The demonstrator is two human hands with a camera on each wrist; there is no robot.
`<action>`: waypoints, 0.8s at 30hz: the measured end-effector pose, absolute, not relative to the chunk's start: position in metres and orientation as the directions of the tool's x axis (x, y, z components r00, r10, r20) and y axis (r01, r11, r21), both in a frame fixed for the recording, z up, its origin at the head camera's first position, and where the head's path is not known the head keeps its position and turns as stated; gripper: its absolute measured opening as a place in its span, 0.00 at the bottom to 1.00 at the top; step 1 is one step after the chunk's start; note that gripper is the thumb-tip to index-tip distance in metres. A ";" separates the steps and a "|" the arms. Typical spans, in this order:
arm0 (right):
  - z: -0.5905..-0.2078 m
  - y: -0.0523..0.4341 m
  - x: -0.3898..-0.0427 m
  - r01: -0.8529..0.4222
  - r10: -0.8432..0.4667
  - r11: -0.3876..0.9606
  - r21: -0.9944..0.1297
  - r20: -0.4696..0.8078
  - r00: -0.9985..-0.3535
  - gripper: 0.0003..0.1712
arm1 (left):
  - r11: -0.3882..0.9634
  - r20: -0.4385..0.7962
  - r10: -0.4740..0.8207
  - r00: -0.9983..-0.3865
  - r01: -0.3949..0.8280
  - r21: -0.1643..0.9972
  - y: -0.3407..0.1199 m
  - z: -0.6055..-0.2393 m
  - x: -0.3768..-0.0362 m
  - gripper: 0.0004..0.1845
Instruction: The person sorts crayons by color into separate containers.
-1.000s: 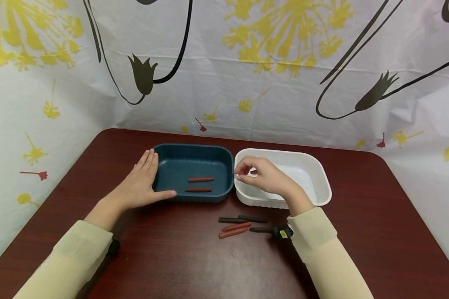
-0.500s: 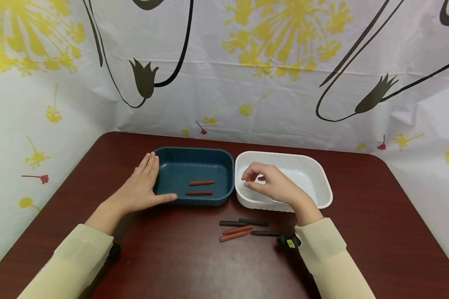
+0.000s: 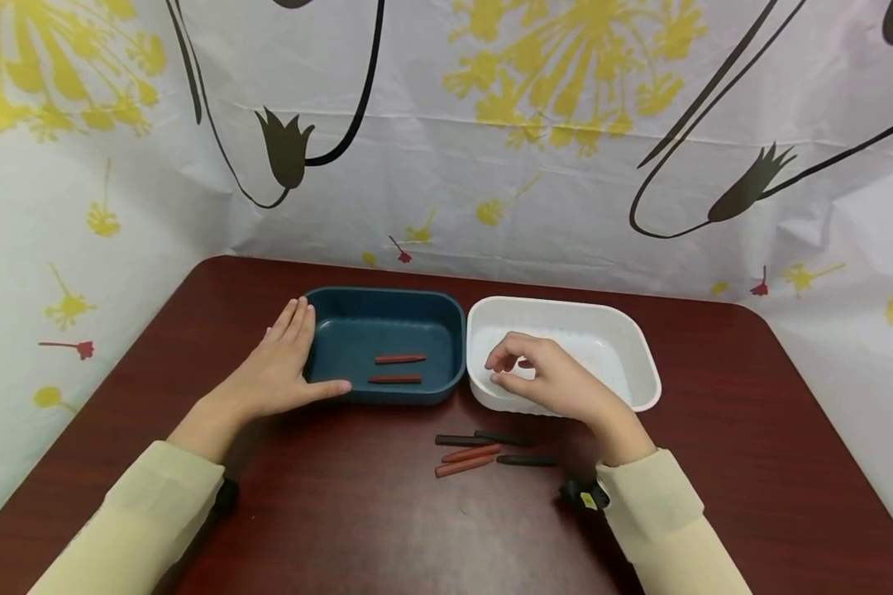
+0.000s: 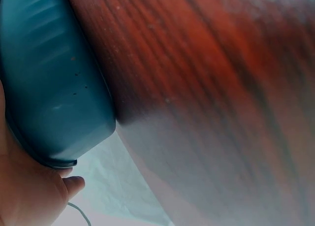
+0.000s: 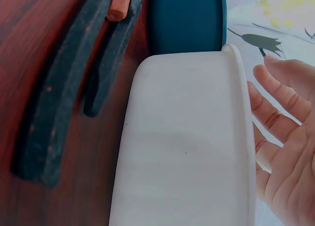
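My left hand (image 3: 279, 364) rests on the left end of the blue tray (image 3: 387, 397), its fingers straight and its thumb along the front rim. Two red-brown crayons (image 3: 399, 359) lie inside that tray. Above the white tray (image 3: 625, 364) is my right hand (image 3: 551, 372), fingers loosely curved and thumb apart, with nothing seen between them. In the right wrist view its fingers hover beside the white tray's rim (image 5: 241, 113). On the table before the trays lie two red crayons (image 3: 465, 467) and three black crayons (image 3: 527, 460).
Both trays stand side by side on a dark red-brown table (image 3: 387, 512), their near ends touching or almost so. A white cloth (image 3: 417, 182) with yellow and dark flower prints hangs behind and beside the table.
My right hand has moved a little to the right, from the white tray's left end to further over it. The left hand and the crayons stay where they were.
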State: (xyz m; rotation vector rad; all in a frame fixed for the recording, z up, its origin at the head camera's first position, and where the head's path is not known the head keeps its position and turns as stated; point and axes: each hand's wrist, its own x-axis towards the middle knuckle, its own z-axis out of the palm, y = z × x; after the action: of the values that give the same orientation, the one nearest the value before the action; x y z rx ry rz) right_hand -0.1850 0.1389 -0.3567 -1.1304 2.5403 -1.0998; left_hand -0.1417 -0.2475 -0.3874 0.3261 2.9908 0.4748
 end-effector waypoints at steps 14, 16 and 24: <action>-0.352 0.138 -0.165 -0.647 -0.738 0.400 -0.649 0.190 -0.647 0.06 | 0.932 -0.053 0.221 -0.974 0.195 0.304 -0.252 -0.386 -0.143 0.69; -0.352 0.138 -0.163 -0.654 -0.742 0.391 -0.648 0.197 -0.640 0.05 | 0.931 -0.045 0.222 -0.974 0.198 0.306 -0.253 -0.386 -0.142 0.69; -0.354 0.141 -0.151 -0.675 -0.757 0.388 -0.628 0.201 -0.622 0.08 | 0.925 -0.042 0.230 -0.972 0.204 0.322 -0.250 -0.388 -0.140 0.69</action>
State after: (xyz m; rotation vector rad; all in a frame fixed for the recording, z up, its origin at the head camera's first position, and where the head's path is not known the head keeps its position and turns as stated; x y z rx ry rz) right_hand -0.1511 0.1414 -0.3541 -1.3044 2.5160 -1.0521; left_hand -0.1396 -0.2495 -0.3885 0.3393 3.0042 0.4893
